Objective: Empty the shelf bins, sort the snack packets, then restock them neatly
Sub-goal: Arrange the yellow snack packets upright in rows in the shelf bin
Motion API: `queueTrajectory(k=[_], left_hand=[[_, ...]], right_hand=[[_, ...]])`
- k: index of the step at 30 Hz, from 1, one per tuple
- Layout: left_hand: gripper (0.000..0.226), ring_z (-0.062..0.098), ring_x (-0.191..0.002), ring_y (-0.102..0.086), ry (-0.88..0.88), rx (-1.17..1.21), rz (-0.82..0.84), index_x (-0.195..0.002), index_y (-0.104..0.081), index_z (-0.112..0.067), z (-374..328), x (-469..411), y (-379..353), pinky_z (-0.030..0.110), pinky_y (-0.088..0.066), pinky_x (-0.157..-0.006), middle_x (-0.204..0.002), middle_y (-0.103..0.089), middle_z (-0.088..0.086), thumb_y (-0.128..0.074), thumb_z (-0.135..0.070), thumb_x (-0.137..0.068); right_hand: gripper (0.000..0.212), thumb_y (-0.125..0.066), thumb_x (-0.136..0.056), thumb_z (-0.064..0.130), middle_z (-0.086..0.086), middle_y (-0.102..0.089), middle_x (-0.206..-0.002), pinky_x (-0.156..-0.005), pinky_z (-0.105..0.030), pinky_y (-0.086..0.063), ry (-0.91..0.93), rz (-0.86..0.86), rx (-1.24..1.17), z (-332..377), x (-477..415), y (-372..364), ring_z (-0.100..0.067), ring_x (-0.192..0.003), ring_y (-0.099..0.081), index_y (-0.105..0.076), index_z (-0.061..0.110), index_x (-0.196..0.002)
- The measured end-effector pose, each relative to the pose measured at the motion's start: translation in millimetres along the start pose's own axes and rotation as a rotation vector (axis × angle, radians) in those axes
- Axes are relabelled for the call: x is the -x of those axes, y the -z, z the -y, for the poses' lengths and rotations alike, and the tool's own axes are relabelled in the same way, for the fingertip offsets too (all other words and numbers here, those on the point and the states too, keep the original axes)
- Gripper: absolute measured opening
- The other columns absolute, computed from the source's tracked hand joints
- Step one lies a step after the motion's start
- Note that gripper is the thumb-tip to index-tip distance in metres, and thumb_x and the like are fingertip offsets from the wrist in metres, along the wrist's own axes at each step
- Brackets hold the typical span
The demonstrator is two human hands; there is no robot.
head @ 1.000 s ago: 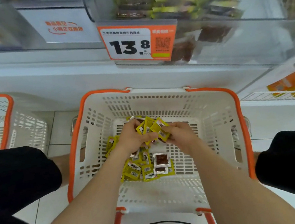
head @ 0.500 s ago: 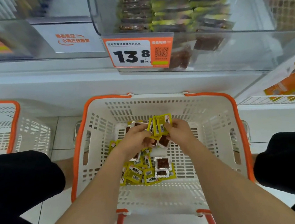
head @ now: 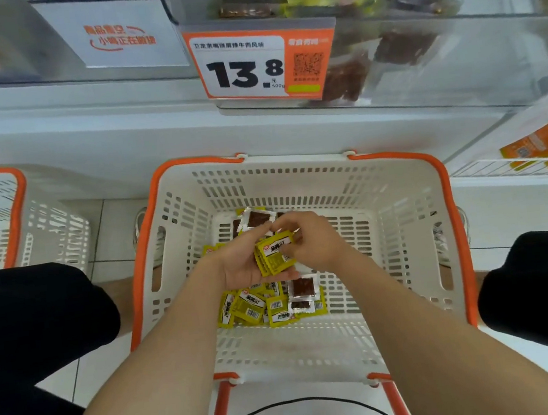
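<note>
A second basket (head: 15, 218) stands well left of the left grip (head: 238, 267), which lies palm up, fingers curled under a stack of yellow packets (head: 273, 255). The right grip (head: 313, 243), touching it, pinches the same stack from the right. Below both grips loose packets (head: 271, 306) lie in the white basket (head: 453, 219); above and beyond them sits the shelf bin (head: 454, 57)

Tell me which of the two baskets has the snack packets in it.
The middle basket, between the knees: yellow packets lie on its floor. The left basket shows none in the part visible.
</note>
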State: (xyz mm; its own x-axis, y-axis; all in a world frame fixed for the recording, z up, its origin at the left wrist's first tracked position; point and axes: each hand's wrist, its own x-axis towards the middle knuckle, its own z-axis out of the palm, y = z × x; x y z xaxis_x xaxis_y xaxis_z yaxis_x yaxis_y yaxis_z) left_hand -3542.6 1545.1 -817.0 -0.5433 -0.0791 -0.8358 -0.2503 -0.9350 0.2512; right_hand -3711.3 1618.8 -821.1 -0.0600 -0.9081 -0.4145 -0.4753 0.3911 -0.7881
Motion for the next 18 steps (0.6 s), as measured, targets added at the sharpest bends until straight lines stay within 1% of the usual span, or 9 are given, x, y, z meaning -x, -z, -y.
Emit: queueTrajectory(k=[2,3,6,7,8,11,13,16,18], left_hand=[[0.042,0.041,-0.115,-0.069,0.032,-0.031,-0.012,-0.143,-0.058,-0.01,3.5,-0.1,-0.1,0.043,-0.063,-0.082,-0.132,-0.068,0.021,-0.05,-0.036,-0.11],[0.04,0.039,-0.109,-0.072,0.05,-0.073,-0.032,-0.143,-0.055,-0.01,4.9,-2.2,0.5,0.037,-0.06,-0.073,-0.129,-0.069,0.02,-0.049,-0.033,-0.111],[0.032,0.025,-0.073,-0.069,0.075,-0.184,-0.125,-0.134,-0.054,-0.013,8.2,-7.7,-2.8,0.028,-0.041,-0.059,-0.11,-0.069,0.02,-0.045,-0.034,-0.112],[0.028,0.021,-0.063,-0.065,0.067,-0.218,-0.163,-0.131,-0.055,-0.016,10.6,-10.3,-4.2,0.028,-0.039,-0.058,-0.105,-0.068,0.019,-0.046,-0.034,-0.112],[0.027,0.018,-0.058,-0.061,0.047,-0.236,-0.187,-0.131,-0.056,-0.018,13.1,-12.8,-5.5,0.028,-0.038,-0.057,-0.101,-0.067,0.017,-0.047,-0.035,-0.111],[0.032,0.018,-0.061,-0.052,-0.046,-0.172,-0.17,-0.138,-0.061,-0.026,18.3,-21.9,-1.0,0.03,-0.036,-0.056,-0.092,-0.062,0.011,-0.049,-0.036,-0.11],[0.029,0.018,-0.066,-0.048,-0.09,-0.12,-0.147,-0.129,-0.068,-0.025,20.5,-25.2,3.4,0.03,-0.034,-0.055,-0.09,-0.06,0.009,-0.049,-0.036,-0.11],[0.018,0.015,-0.062,-0.053,-0.131,-0.048,-0.141,-0.119,-0.068,-0.027,20.0,-23.9,5.0,0.031,-0.028,-0.059,-0.094,-0.058,0.009,-0.057,-0.033,-0.106],[0.015,0.013,-0.064,-0.061,-0.145,-0.023,-0.138,-0.117,-0.063,-0.029,19.5,-23.7,5.8,0.032,-0.027,-0.061,-0.1,-0.057,0.007,-0.065,-0.028,-0.102]], right_hand=[[0.049,-0.089,-0.078,0.013,0.001,-0.068,-0.11,-0.077,-0.027,-0.052,-0.08,0.005,-0.062,-8.6,1.4,-0.1,-0.011,-0.088,-0.065,-0.067,0.021,-0.121],[0.051,-0.092,-0.077,0.017,-0.001,-0.068,-0.108,-0.077,-0.026,-0.052,-0.124,-0.002,-0.098,-14.4,2.4,0.4,-0.014,-0.09,-0.066,-0.067,0.019,-0.121],[0.026,-0.08,-0.087,0.005,-0.006,-0.074,-0.104,-0.076,-0.019,-0.054,-0.316,-0.109,-0.238,-40.8,8.5,-1.9,-0.021,-0.098,-0.07,-0.076,0.01,-0.112],[0.025,-0.076,-0.087,0.004,-0.004,-0.074,-0.103,-0.075,-0.017,-0.053,-0.365,-0.11,-0.182,-52.5,13.5,-4.4,-0.022,-0.1,-0.071,-0.078,0.011,-0.111],[0.029,-0.079,-0.085,0.008,-0.002,-0.071,-0.105,-0.077,-0.019,-0.053,-0.372,-0.07,-0.036,-63.8,19.2,-8.8,-0.023,-0.104,-0.07,-0.077,0.014,-0.113],[0.068,-0.092,-0.067,0.04,-0.005,-0.052,-0.126,-0.093,-0.038,-0.052,-0.252,0.18,0.429,-79.6,35.4,-31.2,-0.028,-0.115,-0.054,-0.065,0.027,-0.128],[0.082,-0.091,-0.067,0.046,-0.009,-0.043,-0.13,-0.099,-0.045,-0.047,-0.143,0.221,0.571,-77.4,41.9,-52.5,-0.032,-0.119,-0.045,-0.056,0.029,-0.139],[0.079,-0.088,-0.072,0.039,-0.009,-0.039,-0.13,-0.1,-0.047,-0.045,-0.089,0.199,0.721,-76.4,43.9,-69.2,-0.032,-0.123,-0.04,-0.049,0.026,-0.14],[0.069,-0.084,-0.076,0.035,-0.007,-0.042,-0.128,-0.097,-0.045,-0.046,-0.071,0.179,0.723,-83.3,43.3,-67.4,-0.031,-0.122,-0.043,-0.051,0.024,-0.137]])
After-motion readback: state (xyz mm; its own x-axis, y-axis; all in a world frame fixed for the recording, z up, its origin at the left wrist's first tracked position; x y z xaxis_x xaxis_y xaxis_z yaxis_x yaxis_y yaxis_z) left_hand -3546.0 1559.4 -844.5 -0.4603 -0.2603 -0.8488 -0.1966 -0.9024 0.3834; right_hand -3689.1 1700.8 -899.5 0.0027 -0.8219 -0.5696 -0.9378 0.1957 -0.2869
